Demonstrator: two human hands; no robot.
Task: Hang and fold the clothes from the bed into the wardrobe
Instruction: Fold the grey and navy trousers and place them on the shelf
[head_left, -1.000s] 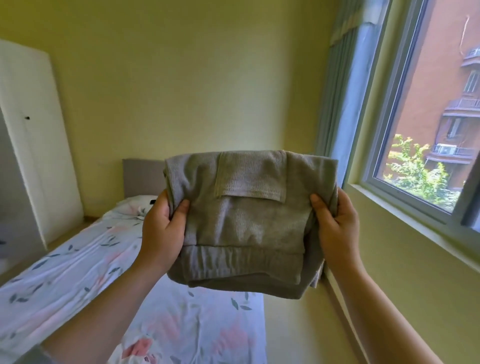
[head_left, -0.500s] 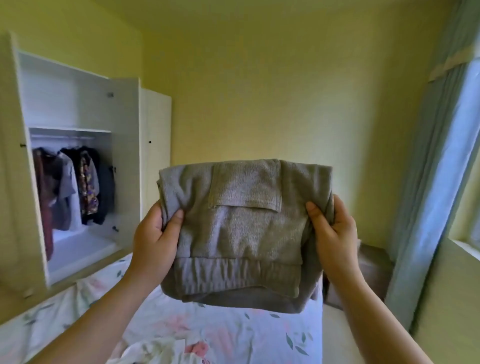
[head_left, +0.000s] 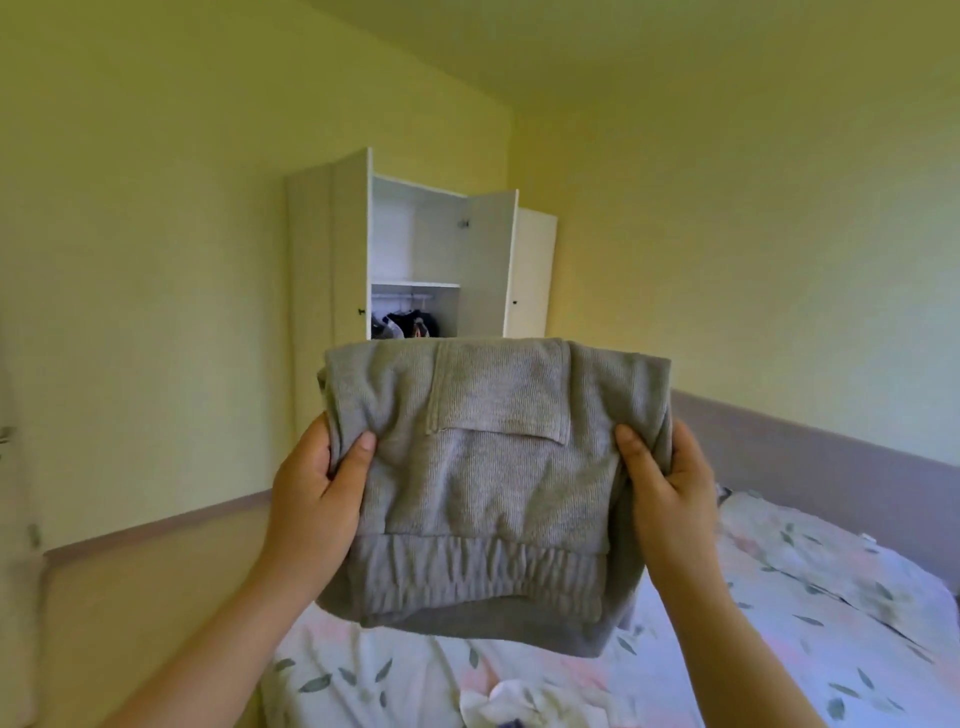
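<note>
Over the bed: you hold a folded grey garment in the air in front of you, clear of the sheet, with a patch pocket facing you and the elastic waistband at the bottom.
Left hand: your left hand grips the garment's left edge, thumb on the front, fingers hidden behind the cloth.
Right hand: your right hand grips the right edge the same way.
Bed: the bed lies below and to the right, under a pale sheet printed with leaves and pink flowers. A grey padded panel runs along its far side against the wall.
Bed's near edge: a crumpled white cloth lies on the sheet; you cannot tell what it is.
Wardrobe: the white wardrobe stands in the far corner, doors open. Dark clothes hang under its upper shelf, partly hidden by the garment.
Room: yellow-green walls, with a mauve band low on the left wall.
</note>
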